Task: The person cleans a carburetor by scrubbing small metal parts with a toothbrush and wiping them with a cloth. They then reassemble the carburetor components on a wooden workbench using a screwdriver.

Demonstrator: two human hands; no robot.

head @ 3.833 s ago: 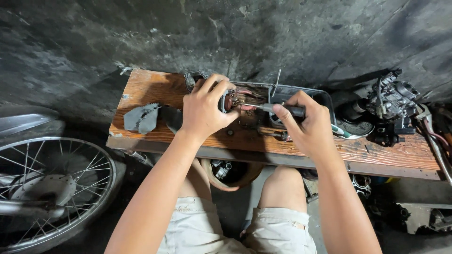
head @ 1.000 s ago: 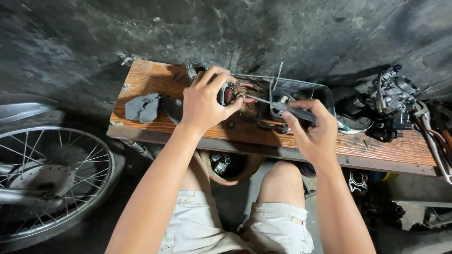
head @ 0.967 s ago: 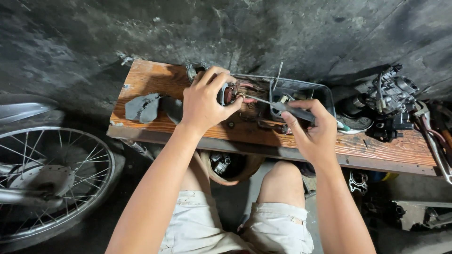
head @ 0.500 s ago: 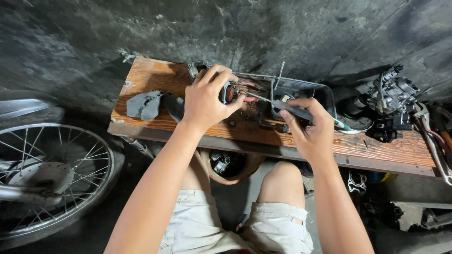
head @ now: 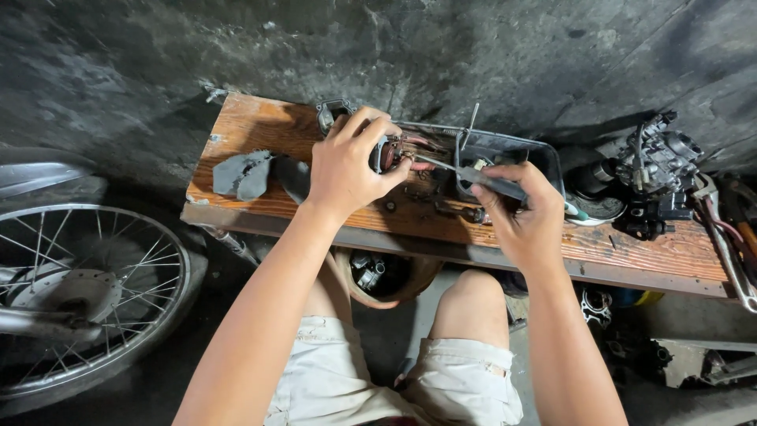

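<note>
Two bare hands work over a worn wooden bench (head: 260, 134) seen from above, with the person's knees and pale shorts below it. The left hand (head: 347, 170) is closed around a small round motor part with reddish copper windings (head: 398, 151), holding it just above the middle of the bench. The right hand (head: 524, 213) grips the dark handle of a screwdriver (head: 473, 173) — its thin shaft points left, and the tip touches the windings. Compared with half a second ago, the grip and the tool's angle look almost the same; only the view has shifted slightly, so the prying or probing seems to be still under way.

A dark plastic tray (head: 544, 154) sits on the far side of the bench behind the right hand. A grey crumpled rag (head: 244, 173) lies left of the left hand. At the right end rests a black carburettor-like assembly (head: 658, 170). A spoked motorcycle wheel (head: 87, 292) stands on the floor at far left.
</note>
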